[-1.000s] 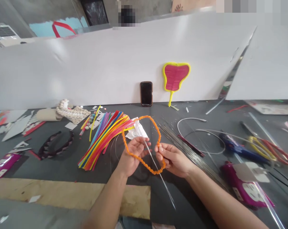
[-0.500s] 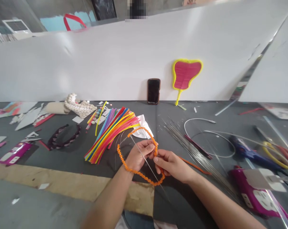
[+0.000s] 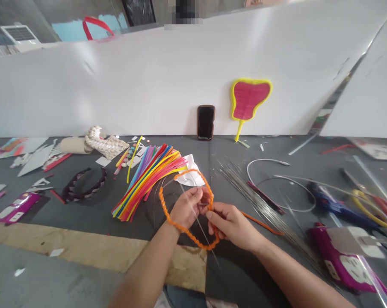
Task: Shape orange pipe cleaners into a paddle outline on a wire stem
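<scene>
My left hand (image 3: pixel 187 210) and right hand (image 3: pixel 234 224) nearly meet, both pinching.
My bare left forearm (image 3: pixel 153 261) rises steeply; my right forearm (image 3: pixel 292 261) slants in lower. My left thumb (image 3: pixel 196 197) lies beside curled fingers (image 3: pixel 205 194), their tips partly hidden; my right thumb (image 3: pixel 215 220) points leftward beneath the bent index finger (image 3: pixel 223 207).

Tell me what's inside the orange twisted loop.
Within the orange loop appear the left hand, dark tabletop and part of some white material, with thin wire crossing. The hand hides whatever lies behind it.
</scene>
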The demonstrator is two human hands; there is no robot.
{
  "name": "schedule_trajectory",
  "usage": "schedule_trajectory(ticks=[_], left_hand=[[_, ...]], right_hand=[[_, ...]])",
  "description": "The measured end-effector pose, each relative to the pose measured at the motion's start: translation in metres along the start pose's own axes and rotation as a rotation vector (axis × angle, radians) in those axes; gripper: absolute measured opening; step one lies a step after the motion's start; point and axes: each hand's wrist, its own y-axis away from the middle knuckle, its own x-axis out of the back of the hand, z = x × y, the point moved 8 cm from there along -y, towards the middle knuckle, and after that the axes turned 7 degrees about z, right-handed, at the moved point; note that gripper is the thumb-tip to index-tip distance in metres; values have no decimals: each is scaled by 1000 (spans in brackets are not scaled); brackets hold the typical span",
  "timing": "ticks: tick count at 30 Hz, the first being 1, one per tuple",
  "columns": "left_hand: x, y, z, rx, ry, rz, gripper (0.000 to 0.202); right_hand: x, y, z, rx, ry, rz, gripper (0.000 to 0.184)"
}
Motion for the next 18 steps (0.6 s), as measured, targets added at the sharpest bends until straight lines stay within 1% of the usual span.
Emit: schedule_trajectory(ticks=[2,4,5,7,8,9,10,11,13,15,18], left_hand=[[7,-3,1,28,106,68,22],[9,-4,-1,82,172,81,26],[7,-3,-3,110,183,59,31],[-1,1,-7,152,156,-26,42],[-5,4,-10,161,119,-74,41],[-9,6,-12,164,72,-107,36],[-11,9,-14,159,25,-122,32],[-12,10,-16,148,-15,-122,31],[-11,11,-16,120,-65,-99,36],[-10,11,-15,97,-79,-69,38],[-10,11,-11,80,-92,-53,39]], right_hand=[[11,-4,-1,-15,-138,78,29],[23,-8,-2,0,-299,172,28],[29,-10,-3,18,-374,215,29],[38,-14,-2,61,-469,279,30],[41,-15,-2,83,-481,298,29],[44,-16,-2,103,-472,311,29],[46,-18,-1,119,-444,317,28],[48,-19,-1,129,-408,317,28],[53,-20,-1,142,-355,321,30],[60,-20,-3,155,-338,333,31],[69,-21,-8,191,-279,347,27]])
